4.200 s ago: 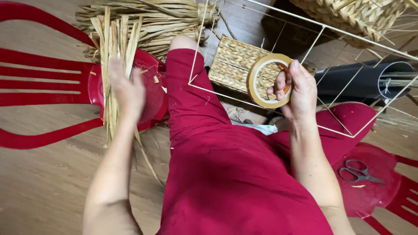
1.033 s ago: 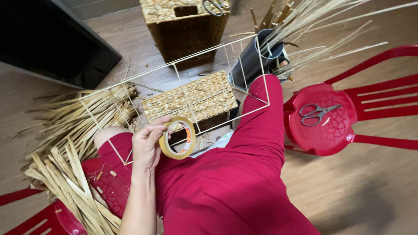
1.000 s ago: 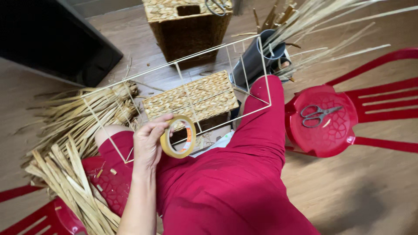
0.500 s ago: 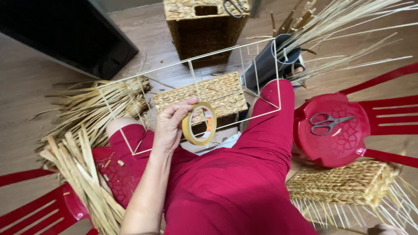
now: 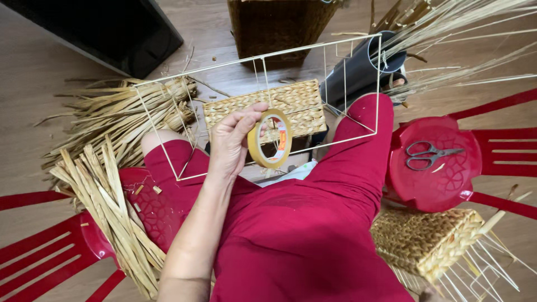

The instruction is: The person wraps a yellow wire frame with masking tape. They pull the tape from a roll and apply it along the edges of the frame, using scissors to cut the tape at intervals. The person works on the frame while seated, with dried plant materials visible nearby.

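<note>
Holding a roll of yellowish tape (image 5: 269, 138) up in front of me, my left hand (image 5: 232, 140) closes on its rim, thumb on the near edge and fingertips over the top; the roll stands on edge, its hole facing me. My right hand I cannot see, so I cannot tell how it is.

Far to the left of my hand, on the floor, lies a loose heap of dry straw (image 5: 120, 112). Below it, to the lower left of my hand, a bundle of flat straw strips (image 5: 109, 210) rests across a red plastic chair (image 5: 50, 251). My arm comes up over my lap, and my legs in red trousers (image 5: 302, 223) stretch forward.

A white wire frame (image 5: 263, 61) in box shape stands over my knees, and my hand with the tape is inside its outline. Just behind the tape, lower down, sits a flat woven panel (image 5: 279, 103). Further behind is a dark woven basket (image 5: 277, 25).

To the upper right of my hand, a dark tube (image 5: 358, 72) holds long thin straws (image 5: 464, 28) that fan out to the right. Well to the right, scissors (image 5: 428, 155) lie on a round red stool (image 5: 433, 165). To the lower right, a second woven piece (image 5: 425, 237) lies with bare wire ribs sticking out.
</note>
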